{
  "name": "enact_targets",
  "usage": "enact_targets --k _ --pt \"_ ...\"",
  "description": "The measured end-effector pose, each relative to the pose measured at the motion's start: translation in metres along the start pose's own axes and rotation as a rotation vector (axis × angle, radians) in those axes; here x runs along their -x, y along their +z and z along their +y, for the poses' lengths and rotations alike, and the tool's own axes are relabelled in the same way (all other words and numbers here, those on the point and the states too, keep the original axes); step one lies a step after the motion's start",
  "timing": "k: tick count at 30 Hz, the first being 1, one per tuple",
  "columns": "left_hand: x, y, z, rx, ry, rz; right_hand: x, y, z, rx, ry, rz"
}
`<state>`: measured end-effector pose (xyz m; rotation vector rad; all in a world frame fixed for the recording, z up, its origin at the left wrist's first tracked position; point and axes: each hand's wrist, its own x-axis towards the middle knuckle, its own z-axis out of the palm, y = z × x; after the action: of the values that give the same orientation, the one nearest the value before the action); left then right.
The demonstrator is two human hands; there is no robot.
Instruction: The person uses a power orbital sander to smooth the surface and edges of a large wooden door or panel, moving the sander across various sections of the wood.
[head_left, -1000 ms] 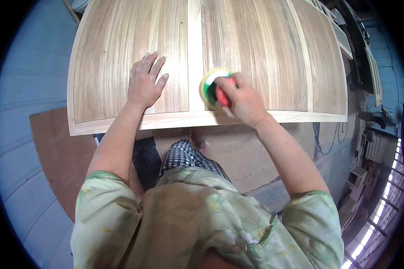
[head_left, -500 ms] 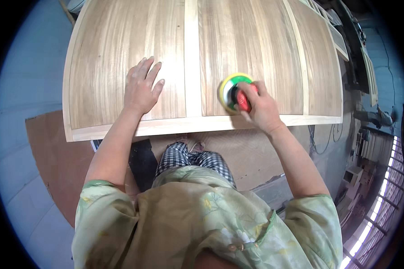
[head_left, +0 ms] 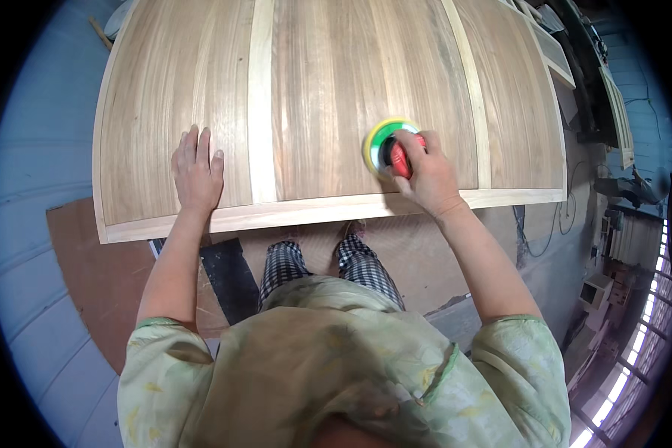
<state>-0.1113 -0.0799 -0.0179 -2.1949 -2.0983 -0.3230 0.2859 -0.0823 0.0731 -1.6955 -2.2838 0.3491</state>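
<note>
**Sander at work on a panelled wooden door**

A person leans over a large, pale wooden panelled door (head_left: 328, 104) lying flat, seen from a head-worn camera looking straight down. The right hand (head_left: 425, 175) is closed around the red body of a round hand-held sander with a yellow and green disc (head_left: 384, 144), which rests on the door's centre panel, near the lower rail and just left of the lighter upright strip (head_left: 474, 112) on that side. The left hand (head_left: 198, 170) lies flat and empty on the left panel, fingers spread a little and pointing away from the person, its wrist over the light bottom rail (head_left: 328, 210). Another pale upright strip (head_left: 261, 104) runs between the two hands. Below the door's near edge, the person's black-and-white checked trousers (head_left: 321, 265) show above a sheet of brown board (head_left: 97, 276) laid on the blue-grey floor (head_left: 30, 187). A pale green patterned short-sleeved top (head_left: 336, 366) fills the foreground.
</note>
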Motion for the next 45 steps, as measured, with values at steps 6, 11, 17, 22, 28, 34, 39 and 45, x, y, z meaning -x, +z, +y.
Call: enact_targets --k 6,11,17,22,28,34,39,45 --pt "0.016 0.001 0.03 -0.063 -0.194 -0.043 0.013 -0.02 0.046 -0.026 -0.047 0.002" --pt "0.019 -0.003 0.024 -0.072 -0.221 -0.022 0.027 -0.039 0.075 0.0 -0.03 -0.022" --pt "0.021 0.0 0.013 -0.091 -0.203 0.008 0.035 -0.052 0.119 0.033 0.107 -0.009" --pt "0.016 -0.002 0.019 -0.048 -0.193 0.017 0.025 -0.047 0.113 0.018 0.252 -0.053" --pt "0.021 -0.003 0.004 -0.036 -0.192 0.012 -0.023 0.009 -0.024 -0.197 -0.067 -0.233" --pt "0.019 -0.007 0.018 -0.022 -0.182 0.087 -0.048 -0.024 0.039 -0.028 0.167 -0.146" --pt "0.016 -0.009 0.026 -0.004 -0.162 0.136 -0.044 -0.041 0.107 0.037 0.384 -0.044" --pt "0.018 -0.013 0.025 0.031 -0.21 0.126 -0.05 -0.005 -0.037 -0.091 0.0 -0.294"
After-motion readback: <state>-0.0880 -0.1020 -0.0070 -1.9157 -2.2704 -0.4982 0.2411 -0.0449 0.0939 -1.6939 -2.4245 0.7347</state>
